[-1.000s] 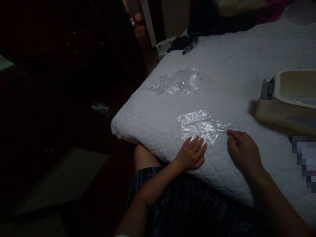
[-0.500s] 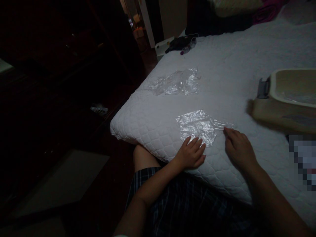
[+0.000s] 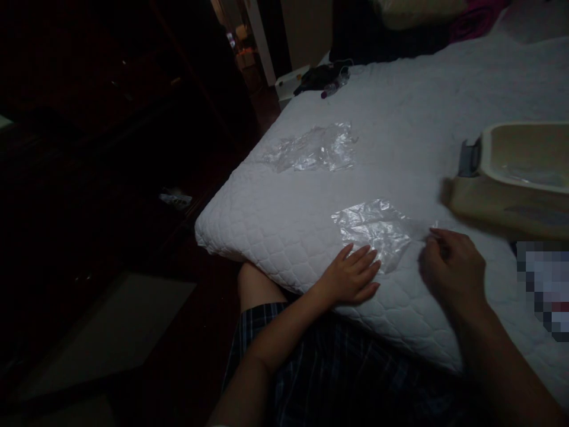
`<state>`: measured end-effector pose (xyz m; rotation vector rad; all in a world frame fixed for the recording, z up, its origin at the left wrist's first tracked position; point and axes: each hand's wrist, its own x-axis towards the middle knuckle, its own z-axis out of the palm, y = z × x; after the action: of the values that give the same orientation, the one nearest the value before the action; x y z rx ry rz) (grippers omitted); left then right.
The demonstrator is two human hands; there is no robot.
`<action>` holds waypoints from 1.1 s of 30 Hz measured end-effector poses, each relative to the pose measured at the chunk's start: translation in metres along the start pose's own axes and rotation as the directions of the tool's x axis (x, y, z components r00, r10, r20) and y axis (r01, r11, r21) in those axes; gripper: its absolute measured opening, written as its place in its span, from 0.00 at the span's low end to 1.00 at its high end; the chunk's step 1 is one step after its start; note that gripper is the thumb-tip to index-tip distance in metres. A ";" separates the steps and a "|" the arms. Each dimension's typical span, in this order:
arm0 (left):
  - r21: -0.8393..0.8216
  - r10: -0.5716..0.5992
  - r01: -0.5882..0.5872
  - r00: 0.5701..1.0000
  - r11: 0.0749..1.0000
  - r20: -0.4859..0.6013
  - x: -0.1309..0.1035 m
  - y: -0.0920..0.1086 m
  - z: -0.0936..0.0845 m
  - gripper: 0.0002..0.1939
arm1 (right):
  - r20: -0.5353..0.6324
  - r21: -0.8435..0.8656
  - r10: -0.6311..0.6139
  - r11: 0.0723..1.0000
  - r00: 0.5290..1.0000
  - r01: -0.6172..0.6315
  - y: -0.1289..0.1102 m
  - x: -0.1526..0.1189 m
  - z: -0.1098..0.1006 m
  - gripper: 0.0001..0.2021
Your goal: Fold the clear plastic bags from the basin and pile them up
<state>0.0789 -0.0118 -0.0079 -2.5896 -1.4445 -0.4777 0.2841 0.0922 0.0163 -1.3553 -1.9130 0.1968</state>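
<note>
A clear plastic bag (image 3: 376, 225) lies on the white quilted bed (image 3: 391, 124) in front of me. My left hand (image 3: 353, 276) rests palm down with its fingers spread, the fingertips on the bag's near edge. At the bag's right end, my right hand (image 3: 453, 261) pinches the gathered plastic between thumb and index finger and draws it taut. Farther up the bed is a second crumpled clear plastic bag (image 3: 315, 148), with neither hand on it.
On the right sits a beige bin (image 3: 502, 201) with a grey latch. Beyond the bags are a clear bottle (image 3: 335, 86) and dark cloth. A pinkish rolled cloth (image 3: 473, 24) lies at the back. Dark floor runs along the bed's left edge.
My right hand has moved right, pulling the bag's end with it. The bag has slid slightly right. My left hand has shifted a little right, still flat.
</note>
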 end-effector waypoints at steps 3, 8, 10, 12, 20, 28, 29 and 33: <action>0.006 0.012 -0.012 1.000 1.000 0.003 0.000 0.000 -0.002 0.24 | 0.003 -0.016 -0.093 0.996 0.996 0.093 -0.003 -0.002 0.005 0.17; 0.011 0.005 -0.005 1.000 1.000 -0.013 0.002 0.001 -0.003 0.25 | 0.049 -0.028 -0.191 0.981 0.980 0.192 -0.006 -0.004 0.008 0.18; 0.004 0.008 -0.008 1.000 1.000 -0.014 0.003 0.001 -0.004 0.26 | 0.082 -0.027 -0.242 0.969 0.967 0.245 -0.005 -0.004 0.008 0.19; -0.003 0.007 -0.007 1.000 1.000 -0.008 0.003 0.002 -0.004 0.26 | 0.121 -0.013 -0.278 0.959 0.953 0.282 -0.005 -0.005 0.009 0.19; -0.021 0.001 -0.001 1.000 1.000 0.002 0.002 0.001 -0.001 0.27 | 0.212 0.073 -0.178 0.983 0.961 0.166 -0.006 -0.012 0.007 0.28; -0.021 -0.015 0.015 1.000 1.000 -0.010 0.002 0.002 -0.001 0.26 | 0.262 0.119 -0.409 0.912 0.874 0.391 0.011 -0.007 0.020 0.18; -0.016 -0.021 0.021 1.000 1.000 -0.013 0.002 0.002 0.000 0.27 | 0.263 0.117 -0.421 0.907 0.868 0.404 0.012 -0.007 0.021 0.17; -0.018 -0.037 0.037 0.999 0.999 -0.002 0.002 0.002 0.000 0.27 | 0.267 0.102 -0.402 0.915 0.876 0.389 0.011 -0.007 0.021 0.16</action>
<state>0.0815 -0.0114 -0.0075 -2.5787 -1.4972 -0.5000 0.2791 0.0968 -0.0077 -0.9102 -2.3671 0.2374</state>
